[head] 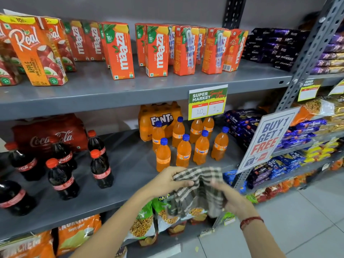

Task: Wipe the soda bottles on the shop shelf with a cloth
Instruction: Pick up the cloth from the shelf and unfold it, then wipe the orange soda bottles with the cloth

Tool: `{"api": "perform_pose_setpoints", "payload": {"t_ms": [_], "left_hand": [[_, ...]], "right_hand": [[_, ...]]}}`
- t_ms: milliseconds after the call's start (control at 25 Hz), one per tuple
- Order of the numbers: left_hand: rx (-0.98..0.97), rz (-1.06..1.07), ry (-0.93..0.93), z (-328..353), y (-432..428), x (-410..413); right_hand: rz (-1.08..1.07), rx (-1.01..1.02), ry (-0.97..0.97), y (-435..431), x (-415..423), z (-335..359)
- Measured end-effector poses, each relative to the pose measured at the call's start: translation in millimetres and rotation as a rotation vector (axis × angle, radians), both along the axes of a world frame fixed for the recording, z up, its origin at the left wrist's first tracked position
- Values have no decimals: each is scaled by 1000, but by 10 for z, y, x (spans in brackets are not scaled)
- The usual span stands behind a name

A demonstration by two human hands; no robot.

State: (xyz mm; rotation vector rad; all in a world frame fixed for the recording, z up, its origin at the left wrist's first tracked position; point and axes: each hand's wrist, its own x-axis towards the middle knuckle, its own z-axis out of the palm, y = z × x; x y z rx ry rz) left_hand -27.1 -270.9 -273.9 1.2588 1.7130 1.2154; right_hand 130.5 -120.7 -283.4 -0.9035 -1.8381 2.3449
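A grey-and-white checked cloth (200,190) hangs between both hands in front of the middle shelf's edge. My left hand (168,180) pinches its upper left corner. My right hand (231,199) grips its right side. Several small orange Fanta bottles (183,150) with blue caps stand just behind the cloth on the grey middle shelf (130,164). Several dark Coca-Cola bottles (100,168) with red caps stand to the left on the same shelf. Neither hand touches a bottle.
Shrink-wrapped Fanta pack (160,118) and Coca-Cola pack (50,135) sit at the shelf back. Juice cartons (121,51) fill the upper shelf. A "Buy 1 Get 1 Free" sign (268,138) juts out at right beside a metal upright (305,58). Snack bags (145,222) lie below.
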Motion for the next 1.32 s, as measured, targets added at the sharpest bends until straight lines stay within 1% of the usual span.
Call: {"api": "perform_pose_setpoints", "payload": {"t_ms": [40,80,160,200,280,320,360,400,440,520,600,680,800,920,1000,1080,1160,1240,1320], "left_hand": [[-29,-26,59,48,15,-64],[-69,-55,135,110,26,-125],[-133,-52,304,221,48,-290],[-136,4,404,273,63,-378],[-76,214,651,376,94,-541],[-36,336,784,401,117,-616],[-14,424,897,394,150,-688],[-23,458,963,366,185,-756],[-61,451,980,320,222,-827],[-135,395,935,224,264,-934],[-158,346,901,198,273,-1007],[-157,306,898,227,281,-1051],[-169,268,911,216,287,-1061],[-196,280,911,162,266,-1077],[-213,287,919,133,240,-1093],[-210,298,912,125,228,-1082],[-194,315,872,130,235,-1049],[-186,325,847,128,235,-1029],[-182,326,855,148,236,-1018]], "right_hand": [[73,-62,-56,-104,2,-165],[100,-82,-115,-215,-13,-308],[61,-71,-182,-363,-115,-560],[38,-77,-147,-419,-144,-643],[-72,-100,-72,-505,-247,-653],[-154,-141,-28,-548,-294,-588],[-228,-225,25,-586,-321,-518],[-285,-275,83,-637,-342,-453],[-341,-281,141,-684,-373,-426],[-394,-168,165,-839,-447,-362],[-468,-82,168,-967,-597,-334],[-513,-35,228,-1006,-856,-235],[-506,196,313,-974,-1419,-169],[-420,544,269,-954,-1845,-508],[-414,868,196,-971,-1925,-649],[-407,1105,137,-943,-1926,-788],[-335,1359,82,-923,-1879,-939],[-181,1550,-21,-911,-1835,-1111],[-62,1615,-132,-904,-1795,-1169]]}}
